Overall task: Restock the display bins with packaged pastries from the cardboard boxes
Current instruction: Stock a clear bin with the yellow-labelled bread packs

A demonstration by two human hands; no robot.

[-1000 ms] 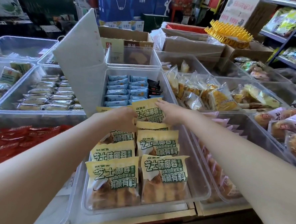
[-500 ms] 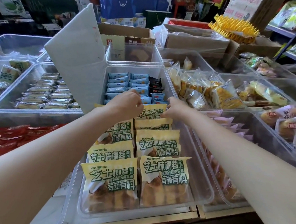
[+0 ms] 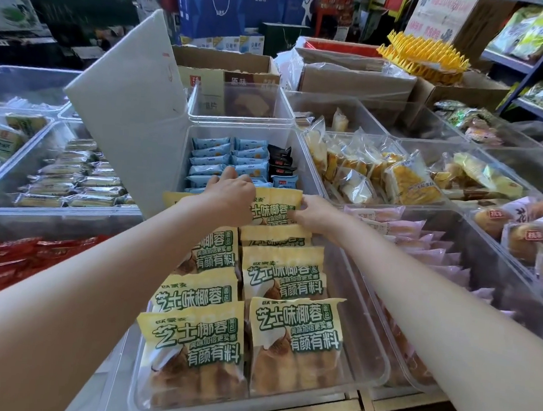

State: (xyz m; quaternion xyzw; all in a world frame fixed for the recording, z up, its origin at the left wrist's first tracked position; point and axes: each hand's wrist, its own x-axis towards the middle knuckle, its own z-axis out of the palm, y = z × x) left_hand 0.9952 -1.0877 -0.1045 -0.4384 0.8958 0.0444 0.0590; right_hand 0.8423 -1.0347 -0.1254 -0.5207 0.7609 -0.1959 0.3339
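Yellow-and-green pastry packs (image 3: 296,343) fill a clear display bin (image 3: 372,354) at the front edge of a shop counter, standing in two overlapping rows, each printed in large green characters 芝士味椰蓉面包 and 有颜有料. At the far end of the rows a person's left hand (image 3: 232,199) lies knuckles-up over the back of the left row, fingers reaching forward to the bin's far wall, while the right hand (image 3: 315,216) pinches the right edge of the rearmost pack (image 3: 276,205), which stands upright in the bin. The step in hand appears to be seating that last pack and squaring the rows; the next move likely calls for letting go and reaching to the boxes for more. Just behind, another bin holds blue wrapped snacks (image 3: 222,161) beside a few black ones. Further back stand open cardboard boxes (image 3: 351,80), one (image 3: 227,75) printed 原味, then a yellow plastic rack (image 3: 425,57) and blue gift bags (image 3: 210,9) whose lettering is too small to read.
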